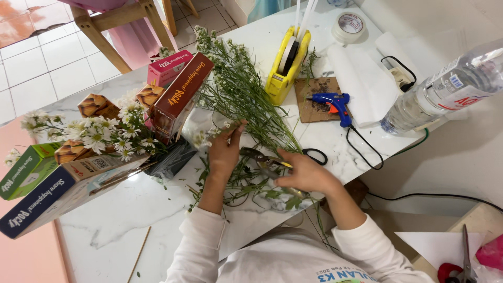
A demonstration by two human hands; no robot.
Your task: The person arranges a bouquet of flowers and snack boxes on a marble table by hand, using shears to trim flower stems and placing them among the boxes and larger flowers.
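Note:
My left hand [225, 149] pinches a thin green flower stem [212, 132] with small white blooms, at the edge of a loose pile of green stems [241, 94] spread across the white marble table [120, 220]. My right hand [304, 172] grips black-handled scissors [267, 157], whose blades point left toward the stem; one handle loop [315, 155] shows beyond my fingers. Cut leaves [251, 188] lie under both hands.
A bouquet of white daisies [99, 133] mixed with snack boxes [181, 91] lies at the left. A yellow tape dispenser [287, 63], blue glue gun [335, 105], tape roll [350, 26], water bottle [445, 89] and a wooden stool [115, 26] stand beyond. Red scissors [461, 264] rest at the lower right.

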